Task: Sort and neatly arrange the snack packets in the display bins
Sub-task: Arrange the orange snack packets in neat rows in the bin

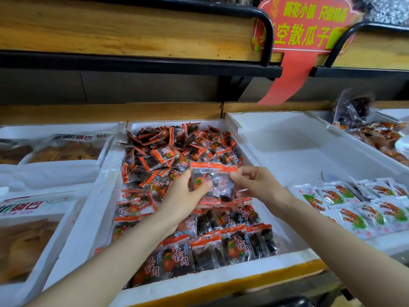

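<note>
Wooden shop shelving carries a run of white foam display bins beneath a red sign (305,25). Over the middle of the centre bin (104,196), a person holds up one clear, red-edged snack packet (218,182) of dark dried fruit. The left hand (188,196) has its grip closed round the packet's left side, thumb across the front, while the right hand (254,182) pinches the upper right corner. At the far end of the bin the same packets lie in a loose heap (177,147); nearer, they sit in overlapping rows (221,247). The step in hand appears to be squaring up a loose packet. The next move likely calls for laying it label up at the far end of the rows, touching its neighbours. Green-printed packets (354,207) line the near part of the bin to the right (276,129).
</note>
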Motion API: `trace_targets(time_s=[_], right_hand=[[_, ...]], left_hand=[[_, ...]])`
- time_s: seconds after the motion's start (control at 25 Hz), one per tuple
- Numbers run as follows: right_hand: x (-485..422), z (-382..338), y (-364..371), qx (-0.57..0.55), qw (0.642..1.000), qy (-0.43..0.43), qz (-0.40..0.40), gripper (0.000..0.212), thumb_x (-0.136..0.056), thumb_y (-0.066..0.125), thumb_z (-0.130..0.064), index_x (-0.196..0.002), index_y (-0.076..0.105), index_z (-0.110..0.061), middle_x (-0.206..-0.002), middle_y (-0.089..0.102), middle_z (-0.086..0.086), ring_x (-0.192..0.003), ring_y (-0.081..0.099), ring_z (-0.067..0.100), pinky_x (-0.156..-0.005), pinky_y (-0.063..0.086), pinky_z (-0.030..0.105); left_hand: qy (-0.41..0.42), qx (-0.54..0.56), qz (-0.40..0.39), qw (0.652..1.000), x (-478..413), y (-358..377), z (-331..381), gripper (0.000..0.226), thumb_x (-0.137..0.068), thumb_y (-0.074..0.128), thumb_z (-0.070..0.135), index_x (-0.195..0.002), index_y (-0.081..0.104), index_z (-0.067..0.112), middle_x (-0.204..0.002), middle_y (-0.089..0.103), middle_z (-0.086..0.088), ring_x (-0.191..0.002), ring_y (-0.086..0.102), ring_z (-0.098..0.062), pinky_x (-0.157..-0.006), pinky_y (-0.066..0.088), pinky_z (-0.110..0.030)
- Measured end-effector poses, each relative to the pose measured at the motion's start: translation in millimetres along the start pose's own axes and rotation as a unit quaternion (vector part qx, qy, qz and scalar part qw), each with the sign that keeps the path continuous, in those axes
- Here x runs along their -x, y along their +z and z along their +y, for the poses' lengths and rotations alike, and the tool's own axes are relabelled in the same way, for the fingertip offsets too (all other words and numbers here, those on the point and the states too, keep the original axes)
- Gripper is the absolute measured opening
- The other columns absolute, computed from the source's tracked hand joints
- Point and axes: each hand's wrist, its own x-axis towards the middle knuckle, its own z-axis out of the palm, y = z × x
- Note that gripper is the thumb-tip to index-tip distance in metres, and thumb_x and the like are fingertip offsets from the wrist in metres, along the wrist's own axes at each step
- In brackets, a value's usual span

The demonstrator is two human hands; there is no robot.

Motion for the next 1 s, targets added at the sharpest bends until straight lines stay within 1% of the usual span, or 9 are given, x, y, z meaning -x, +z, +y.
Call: trace_targets(time_s=[0.12,0.2,0.32,0.44,0.56,0.64,0.72,0.84,1.0], right_hand=[[-7.1,6.2,-12.2,0.062,0.994,-0.007,0.091,0.016,-0.092,0.057,-0.013,-0.082,0.059,-0.001,-0.067,0.065,0.005,-0.059,0.062,0.016,-0.055,0.052,0.021],[-10.6,12.7,-14.2,0.158,0.985,0.007,0.067,0.014,-0.092,0.058,-0.011,-0.079,0.057,-0.004,-0.069,0.062,0.006,-0.062,0.062,0.018,-0.063,0.055,0.03],[-11.3,21.4,-0.1,0.264,0.963,0.041,-0.027,0.025,-0.092,0.057,-0.014,-0.07,0.047,-0.014,-0.066,0.056,0.003,-0.058,0.057,0.014,-0.059,0.051,0.023],[-13.0,25.6,11.7,0.292,0.954,0.043,-0.059,0.026,-0.093,0.057,-0.014,-0.071,0.043,-0.015,-0.063,0.048,0.0,-0.055,0.05,0.011,-0.048,0.04,0.011],[-12.9,29.3,15.5,0.347,0.936,0.012,-0.057,0.008,-0.092,0.059,-0.014,-0.093,0.051,-0.011,-0.073,0.048,-0.004,-0.07,0.05,0.013,-0.054,0.037,0.01],[-11.3,28.3,17.7,0.335,0.941,-0.015,-0.044,0.017,-0.092,0.058,-0.015,-0.108,0.052,-0.011,-0.086,0.052,-0.004,-0.084,0.054,0.014,-0.064,0.04,0.013],[-5.5,16.8,24.0,0.282,0.957,-0.055,-0.029,0.021,-0.095,0.052,-0.024,-0.113,0.055,-0.014,-0.097,0.058,-0.005,-0.091,0.056,0.011,-0.071,0.043,0.015],[5.9,-6.5,39.5,0.089,0.992,-0.051,-0.068,0.027,-0.096,0.049,-0.026,-0.106,0.059,-0.003,-0.088,0.063,0.003,-0.076,0.058,0.013,-0.062,0.044,0.014],[2.4,-12.7,39.3,0.033,0.998,-0.038,-0.049,0.026,-0.09,0.061,-0.02,-0.1,0.062,0.004,-0.077,0.062,0.013,-0.068,0.052,0.022,-0.067,0.042,0.036]], left_hand=[[-0.029,-0.021,0.055,0.998,-0.3,-11.9,-3.0,0.039,-0.09,0.063,0.031,-0.114,0.054,0.001,-0.11,0.06,-0.018,-0.1,0.059,-0.027,-0.087,0.046,-0.034],[-0.043,-0.023,0.061,0.997,1.7,-17.3,-1.6,0.035,-0.089,0.065,0.029,-0.11,0.055,0.001,-0.102,0.06,-0.017,-0.087,0.056,-0.02,-0.075,0.043,-0.025],[-0.047,-0.016,0.068,0.996,5.1,-19.2,1.8,0.026,-0.09,0.064,0.027,-0.106,0.058,0.007,-0.11,0.064,-0.016,-0.085,0.057,-0.014,-0.073,0.041,-0.019],[-0.051,-0.015,0.07,0.996,7.4,-21.9,0.4,0.036,-0.091,0.064,0.027,-0.11,0.054,-0.002,-0.108,0.062,-0.023,-0.085,0.053,-0.018,-0.07,0.04,-0.022],[-0.076,-0.011,0.077,0.994,6.7,-27.7,-2.1,0.03,-0.092,0.061,0.028,-0.099,0.053,-0.001,-0.092,0.049,-0.014,-0.08,0.047,-0.019,-0.074,0.042,-0.03],[-0.099,-0.009,0.072,0.992,4.9,-32.5,-4.5,0.023,-0.09,0.062,0.027,-0.088,0.051,0.007,-0.09,0.046,-0.011,-0.081,0.047,-0.02,-0.091,0.045,-0.043],[-0.1,-0.016,0.046,0.994,4.9,-34.8,-6.1,0.03,-0.087,0.066,0.027,-0.093,0.057,-0.001,-0.092,0.055,-0.015,-0.083,0.051,-0.022,-0.096,0.045,-0.048],[-0.062,-0.057,-0.003,0.996,10.9,-27.9,-2.5,0.042,-0.086,0.069,0.027,-0.111,0.059,-0.004,-0.104,0.064,-0.026,-0.084,0.059,-0.022,-0.081,0.046,-0.033],[0.001,-0.143,-0.053,0.988,11.4,-25.4,-0.1,0.029,-0.089,0.064,0.032,-0.112,0.061,0.015,-0.106,0.065,-0.005,-0.094,0.062,-0.017,-0.084,0.048,-0.03]])
